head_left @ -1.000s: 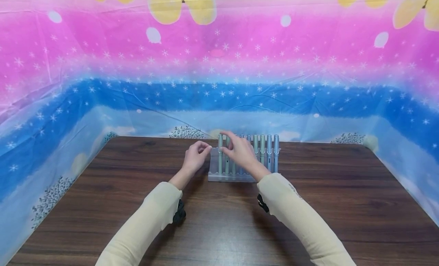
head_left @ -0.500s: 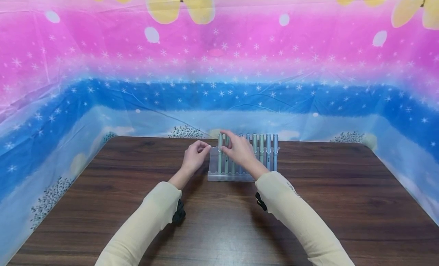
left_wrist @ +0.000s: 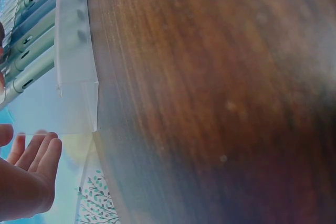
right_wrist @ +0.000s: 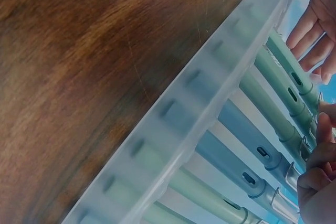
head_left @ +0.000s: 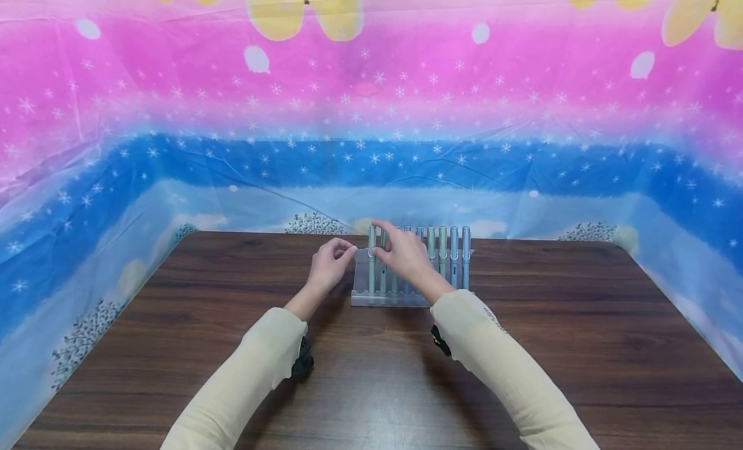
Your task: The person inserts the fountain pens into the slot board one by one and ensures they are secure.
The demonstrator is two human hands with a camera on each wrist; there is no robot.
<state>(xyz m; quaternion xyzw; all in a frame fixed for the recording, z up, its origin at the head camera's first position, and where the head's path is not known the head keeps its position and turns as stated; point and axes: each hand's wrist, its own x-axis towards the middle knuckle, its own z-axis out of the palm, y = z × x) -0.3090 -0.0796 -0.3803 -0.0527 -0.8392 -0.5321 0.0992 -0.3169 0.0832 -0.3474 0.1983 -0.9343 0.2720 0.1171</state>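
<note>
A clear pen stand (head_left: pixel 362 300) holds a row of upright green and blue capped pens with metal clips. In the head view my left hand (head_left: pixel 329 266) is at the stand's left edge, thumb and index finger pinching it. In the left wrist view the other fingers of that hand (left_wrist: pixel 39 161) reach out straight behind the edge. My right hand (head_left: pixel 406 253) grips the leftmost green pen (head_left: pixel 372 279), index finger at its top and thumb by its clip. That hand covers the upper parts of several middle pens. Ink windows show on the barrels of blue pens (right_wrist: pixel 231 163) in the right wrist view.
The stand is on a dark wood table (head_left: pixel 371 385), toward its far edge. Behind it hangs a pink and blue snowflake-patterned cloth (head_left: pixel 371 160) that also lines both sides. Black straps (head_left: pixel 303 358) circle both wrists over the cream sleeves.
The whole head view shifts slightly. Both hands keep the same places at the stand and the leftmost pen.
</note>
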